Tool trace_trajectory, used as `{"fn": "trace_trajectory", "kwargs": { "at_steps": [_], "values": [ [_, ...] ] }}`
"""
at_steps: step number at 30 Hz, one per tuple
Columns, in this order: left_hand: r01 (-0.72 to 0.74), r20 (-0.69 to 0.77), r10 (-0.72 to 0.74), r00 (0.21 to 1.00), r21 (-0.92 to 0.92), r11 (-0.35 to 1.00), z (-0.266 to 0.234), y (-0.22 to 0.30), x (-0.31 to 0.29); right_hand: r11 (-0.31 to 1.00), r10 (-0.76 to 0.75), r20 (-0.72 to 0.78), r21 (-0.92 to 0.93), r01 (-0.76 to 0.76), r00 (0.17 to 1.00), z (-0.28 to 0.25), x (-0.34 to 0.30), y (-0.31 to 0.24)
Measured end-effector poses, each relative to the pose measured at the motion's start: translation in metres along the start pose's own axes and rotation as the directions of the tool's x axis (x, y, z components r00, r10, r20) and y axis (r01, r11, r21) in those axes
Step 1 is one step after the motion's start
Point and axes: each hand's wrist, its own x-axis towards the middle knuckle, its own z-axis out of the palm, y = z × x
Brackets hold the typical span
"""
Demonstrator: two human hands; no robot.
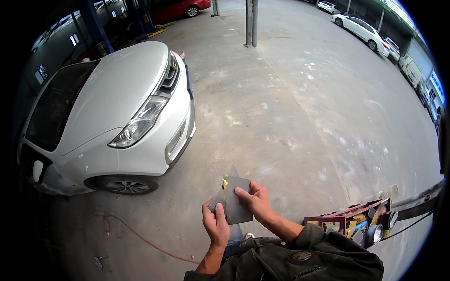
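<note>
In front of my body, both hands are closed on thin, flat grey putty spreaders. My right hand pinches a dark grey rectangular spreader, its thumb flat on the upper face. A small blob of yellow putty sits at that spreader's upper left edge. My left hand grips a second grey spreader with its thumb on top. The two spreaders meet or overlap along the putty-smeared edge; I cannot tell how far. The fingers underneath are hidden.
A white car stands at the left, its front wheel near a red hose on the floor. To my right is a dark red caddy with cans and stained tools. A metal post rises ahead; white cars are parked at the far right.
</note>
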Motion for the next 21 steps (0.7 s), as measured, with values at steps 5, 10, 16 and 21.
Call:
{"fn": "trace_trajectory", "kwargs": {
  "at_steps": [5, 10, 16, 21],
  "values": [
    [-0.036, 0.164, 0.031, 0.986, 0.030, 0.999, 0.037, -0.018, 0.095, 0.998, -0.032, -0.160, 0.053, 0.041, 0.987, -0.005, 0.084, -0.015],
    [-0.110, 0.311, 0.096, 0.946, 0.029, 0.993, 0.072, 0.000, 0.205, 0.988, -0.158, -0.279, -0.041, 0.152, 0.947, 0.014, 0.170, -0.073],
    [-0.157, 0.530, 0.077, 0.844, 0.108, 0.982, 0.115, -0.007, 0.339, 0.736, -0.659, -0.411, -0.181, 0.652, 0.630, -0.027, 0.230, -0.152],
    [0.285, 0.771, -0.063, 0.634, -0.157, 0.946, 0.182, 0.004, 0.418, 0.738, -0.591, 0.129, -0.313, 0.598, 0.797, -0.066, 0.256, -0.194]
  ]
}}
